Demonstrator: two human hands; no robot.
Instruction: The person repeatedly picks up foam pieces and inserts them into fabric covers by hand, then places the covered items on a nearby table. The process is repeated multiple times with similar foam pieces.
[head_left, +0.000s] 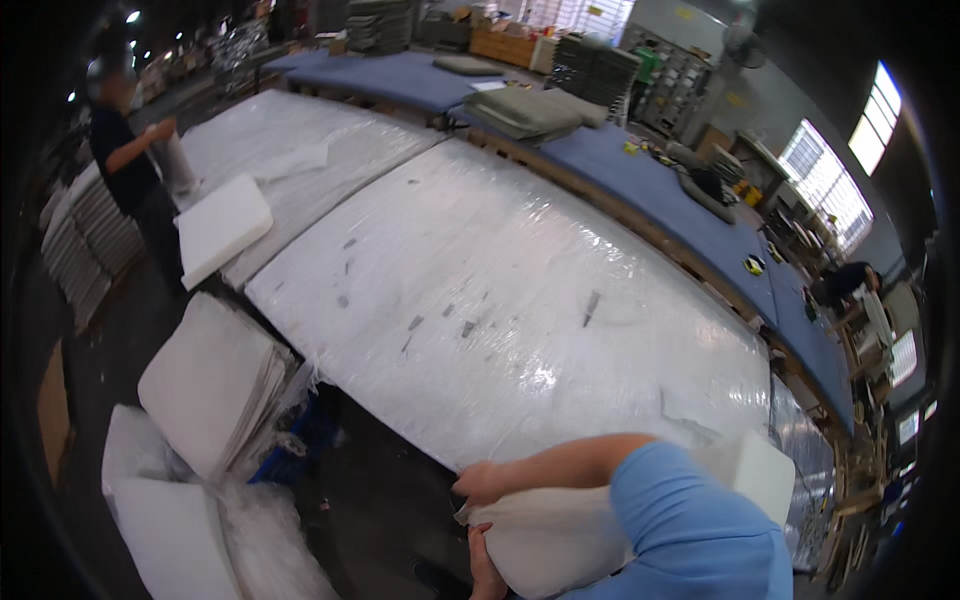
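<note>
An off-white, fabric-like padded piece [550,535] lies at the near edge of the table in front of me; it looks like a cushion or its cover. My right hand [482,483], its arm in a light blue sleeve, reaches across and grips the far left corner of the piece, fingers curled. Just below, my left hand [485,568] holds the same end, thumb against the cloth; its other fingers are partly hidden. A white foam block [762,480] shows beyond my right arm, partly covered by it.
The large table [500,290] has a shiny plastic cover with grey worn patches. Stacked white foam pads [205,385] and clear plastic bags [270,540] stand lower left. A co-worker [130,160] stands far left beside another white pad [228,225]. Blue-topped tables [640,180] run behind, with folded grey fabric [530,108].
</note>
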